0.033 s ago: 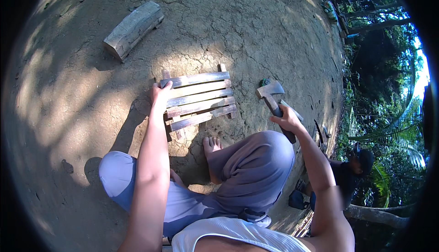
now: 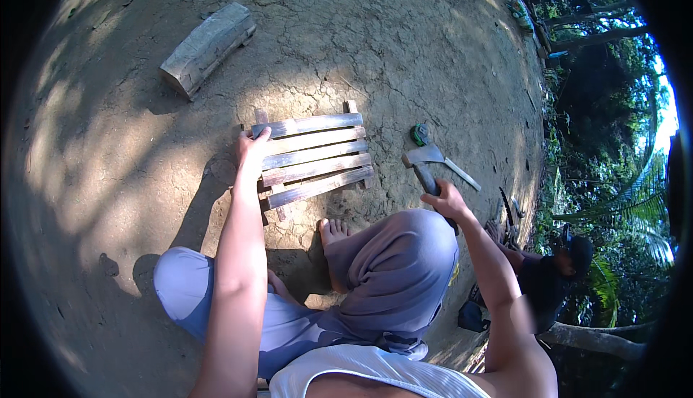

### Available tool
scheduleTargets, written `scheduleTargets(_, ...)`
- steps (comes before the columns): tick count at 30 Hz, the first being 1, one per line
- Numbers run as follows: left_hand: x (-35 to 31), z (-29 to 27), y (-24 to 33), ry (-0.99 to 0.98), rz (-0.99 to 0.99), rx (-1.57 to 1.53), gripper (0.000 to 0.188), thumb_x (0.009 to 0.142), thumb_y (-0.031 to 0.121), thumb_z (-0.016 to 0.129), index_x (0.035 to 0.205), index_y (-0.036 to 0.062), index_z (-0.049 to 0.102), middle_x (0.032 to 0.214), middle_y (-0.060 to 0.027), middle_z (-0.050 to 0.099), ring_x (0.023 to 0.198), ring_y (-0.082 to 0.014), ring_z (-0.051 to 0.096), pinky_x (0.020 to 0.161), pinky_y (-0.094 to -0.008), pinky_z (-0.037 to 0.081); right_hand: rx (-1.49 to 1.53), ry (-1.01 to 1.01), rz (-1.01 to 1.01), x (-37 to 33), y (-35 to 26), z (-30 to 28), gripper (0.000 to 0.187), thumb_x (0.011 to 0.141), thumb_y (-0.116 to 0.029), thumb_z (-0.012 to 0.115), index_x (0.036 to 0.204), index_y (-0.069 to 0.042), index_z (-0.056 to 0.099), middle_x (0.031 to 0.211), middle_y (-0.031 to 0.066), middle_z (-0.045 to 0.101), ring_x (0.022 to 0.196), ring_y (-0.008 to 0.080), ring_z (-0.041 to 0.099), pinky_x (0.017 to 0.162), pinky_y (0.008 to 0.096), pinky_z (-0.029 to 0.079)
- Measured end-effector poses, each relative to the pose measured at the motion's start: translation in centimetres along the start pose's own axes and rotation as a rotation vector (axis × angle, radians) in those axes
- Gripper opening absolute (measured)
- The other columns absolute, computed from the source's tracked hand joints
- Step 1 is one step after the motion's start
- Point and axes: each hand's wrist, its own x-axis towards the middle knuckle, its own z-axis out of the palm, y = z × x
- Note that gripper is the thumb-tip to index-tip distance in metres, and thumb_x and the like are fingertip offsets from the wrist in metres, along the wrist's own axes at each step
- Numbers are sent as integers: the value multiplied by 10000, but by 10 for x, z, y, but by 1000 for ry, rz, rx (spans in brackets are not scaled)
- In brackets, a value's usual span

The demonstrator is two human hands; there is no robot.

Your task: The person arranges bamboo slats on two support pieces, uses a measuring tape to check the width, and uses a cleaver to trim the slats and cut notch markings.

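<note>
My left hand (image 2: 253,147) is closed on the upper left corner of a small slatted wooden rack (image 2: 315,158), its thumb on the top slat. The rack has several flat slats fixed across two crosspieces and is at the ground in front of my feet. To its right, above my raised knee, my right hand (image 2: 445,201) is wrapped round the dark handle of a hatchet (image 2: 426,155). The hatchet's head points away from me and its blade is turned to the right, apart from the rack. The lower end of the handle is partly hidden by my knee.
A green and black tape measure (image 2: 419,134) lies just beyond the hatchet head, and a pale thin stick (image 2: 462,173) to its right. A split log (image 2: 207,50) rests at the far left on cracked earth. Another person (image 2: 552,275) in dark clothing sits at right, near dark tools (image 2: 507,209).
My right hand has brought the hatchet slightly toward me and left, uncovering more of the tape measure and the pale stick. The rack and my left hand have stayed almost still.
</note>
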Motion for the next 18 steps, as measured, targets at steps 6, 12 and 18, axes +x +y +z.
scheduleTargets(6,-31,-16,14,-72,-18,-359,232,983,188,725,1122,6,687,1029,-98,738,866,-198,715,777,-362,582,-158,-29,226,-2,128,145,574,877,-599,691,1041,-49,713,947,201,734,904,405,704,801,496,534)
scheduleTargets(12,-88,32,-14,357,-102,-702,328,1007,205,694,1234,-12,598,1182,-162,686,981,-262,715,842,-439,615,-358,584,-280,182,125,52,585,963,-446,685,1467,-196,526,1461,224,533,1246,427,605,995,498,524)
scheduleTargets(18,-124,124,-73,245,-286,-606,431,1025,258,667,1301,-45,533,1259,-222,641,1114,-288,681,955,-458,581,-308,179,-128,306,119,22,627,874,-470,768,1416,-209,595,1454,240,539,1207,431,629,998,495,528)
